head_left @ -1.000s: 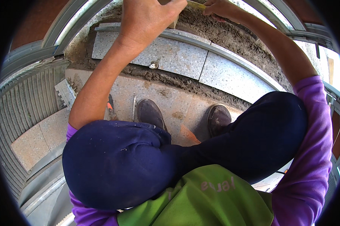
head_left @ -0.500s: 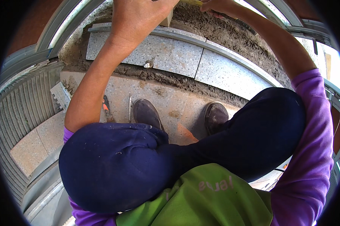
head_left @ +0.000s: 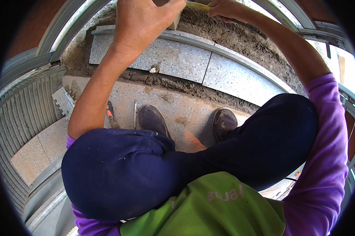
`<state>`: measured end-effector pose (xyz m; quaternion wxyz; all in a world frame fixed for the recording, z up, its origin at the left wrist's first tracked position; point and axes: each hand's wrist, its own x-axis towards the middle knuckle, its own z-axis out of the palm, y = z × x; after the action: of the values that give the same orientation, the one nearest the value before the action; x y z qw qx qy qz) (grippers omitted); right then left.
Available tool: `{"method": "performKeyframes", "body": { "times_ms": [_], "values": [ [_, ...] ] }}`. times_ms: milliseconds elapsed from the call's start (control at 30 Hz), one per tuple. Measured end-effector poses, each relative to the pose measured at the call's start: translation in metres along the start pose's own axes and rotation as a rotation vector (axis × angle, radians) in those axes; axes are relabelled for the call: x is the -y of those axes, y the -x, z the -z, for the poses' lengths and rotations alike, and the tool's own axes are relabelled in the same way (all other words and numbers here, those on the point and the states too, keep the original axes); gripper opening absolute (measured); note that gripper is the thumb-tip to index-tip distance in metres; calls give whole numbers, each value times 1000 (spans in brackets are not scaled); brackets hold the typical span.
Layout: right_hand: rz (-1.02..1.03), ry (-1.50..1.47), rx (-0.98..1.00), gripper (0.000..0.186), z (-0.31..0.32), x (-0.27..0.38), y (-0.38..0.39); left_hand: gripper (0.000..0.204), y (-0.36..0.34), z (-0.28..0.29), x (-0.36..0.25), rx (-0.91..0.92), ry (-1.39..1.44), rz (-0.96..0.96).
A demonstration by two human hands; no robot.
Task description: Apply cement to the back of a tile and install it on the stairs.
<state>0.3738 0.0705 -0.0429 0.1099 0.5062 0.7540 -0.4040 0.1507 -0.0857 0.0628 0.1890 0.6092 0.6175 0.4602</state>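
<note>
Squatting legs: navy trousers [head_left: 118, 173] fill the near side from where I stand, knees wide, the green apron [head_left: 209, 208] between purple sleeves
Mortar: a rough brown bed [head_left: 240, 41] runs along behind the slabs
Speckled slabs: two pale ones [head_left: 181, 59] lie end to end ahead of the shoes, a narrow joint between them
Metal bar: a long grey strip [head_left: 187, 41] lies along their far side
Left hand: on the far side [head_left: 140, 23], thumb along the block, fingers cut off by the upper edge (so I can't tell how firmly it grips)
Dark shoes: both [head_left: 152, 118] planted on the tan paving
Right hand: fingers curled round the yellow handle [head_left: 226, 10]
Block: tan [head_left: 175, 21], under the left thumb, just beyond the bar
Yellow handle: slim [head_left: 198, 6], reaching from the right fingers towards the left thumb
</note>
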Motion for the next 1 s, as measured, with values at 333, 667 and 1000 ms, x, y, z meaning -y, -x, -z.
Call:
{"method": "performKeyframes", "body": {
  "times_ms": [333, 667, 1000],
  "values": [
    [93, 183, -153, 18, -4, 14, 6, 42, -8, 5, 4, -28, -33, 38],
    [0, 18, -47, 20, -17, 22, -36, 35, -10, 28, 5, -47, 14, 92],
    [67, -55, -66, 13, -21, 33, -29, 35, -21, 35, 22, 71, 19, 119]
  ]
}}
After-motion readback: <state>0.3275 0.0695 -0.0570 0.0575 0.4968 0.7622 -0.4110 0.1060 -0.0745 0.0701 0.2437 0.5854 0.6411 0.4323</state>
